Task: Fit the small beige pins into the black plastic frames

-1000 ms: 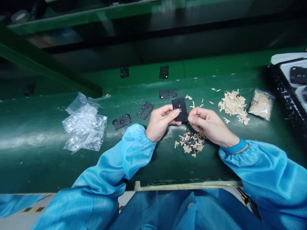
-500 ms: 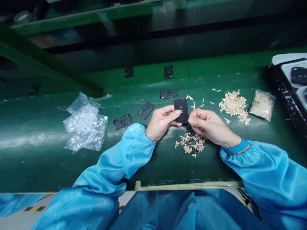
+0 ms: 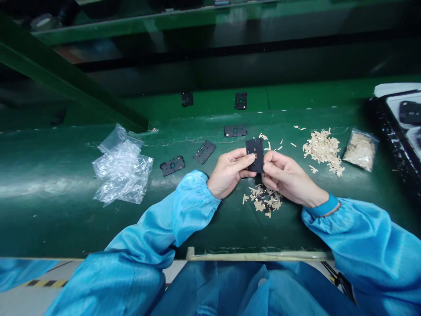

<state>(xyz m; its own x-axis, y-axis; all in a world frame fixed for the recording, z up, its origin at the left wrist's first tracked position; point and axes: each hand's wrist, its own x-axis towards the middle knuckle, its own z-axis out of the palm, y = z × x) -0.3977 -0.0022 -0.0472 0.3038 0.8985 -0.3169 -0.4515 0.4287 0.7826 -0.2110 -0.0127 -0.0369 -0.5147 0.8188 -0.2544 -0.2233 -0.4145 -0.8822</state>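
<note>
Currently, left hand point(image 3: 228, 172) and right hand point(image 3: 289, 179) are pinching a flat black rectangular frame point(image 3: 255, 155), risking a slip onto loose beige strips point(image 3: 264, 199) at six o'clock.

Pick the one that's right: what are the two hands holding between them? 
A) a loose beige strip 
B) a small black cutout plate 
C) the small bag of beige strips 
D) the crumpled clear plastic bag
B. The small black cutout plate is pinched between the fingers of the left hand and the right hand.
</note>
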